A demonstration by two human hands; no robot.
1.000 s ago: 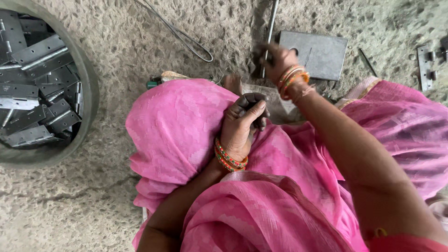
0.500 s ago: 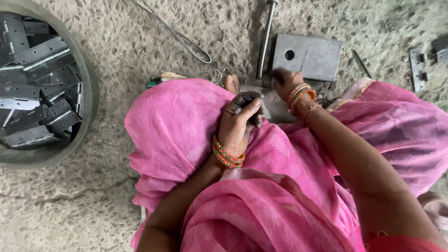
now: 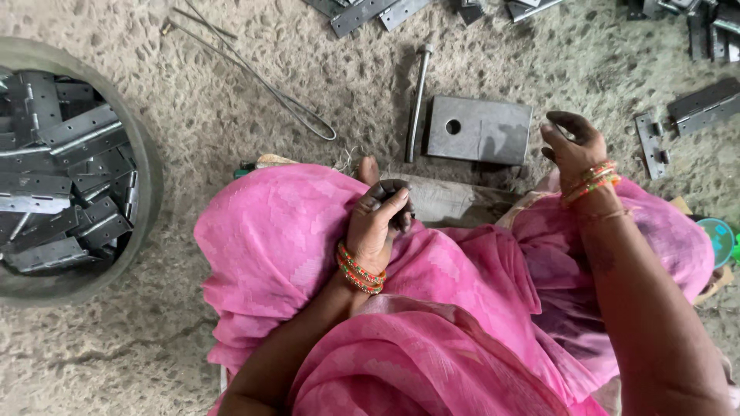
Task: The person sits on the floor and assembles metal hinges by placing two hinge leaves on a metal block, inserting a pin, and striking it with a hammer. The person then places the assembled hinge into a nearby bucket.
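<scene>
My left hand (image 3: 376,222) rests on my pink-draped lap, fingers closed on a small dark metal piece (image 3: 398,202) that is mostly hidden by them. My right hand (image 3: 574,145) hovers above my right knee with smudged fingers loosely curled and apart, and nothing shows in it. It is just right of a grey metal block with a round hole (image 3: 479,129) lying on the floor. A long bolt (image 3: 418,100) lies along the block's left side. A worn plank (image 3: 451,199) sits between my knees.
A round basin (image 3: 148,179) at the left holds several grey metal hinges. A looped wire (image 3: 266,86) lies on the rough floor. More hinges lie at the right (image 3: 652,143) and along the top edge (image 3: 370,12). A teal object (image 3: 718,237) sits by my right knee.
My right hand has moved rightward, away from the spot beside the bolt and block, to above my right knee. The left hand has kept its grip. The view has shifted slightly.
</scene>
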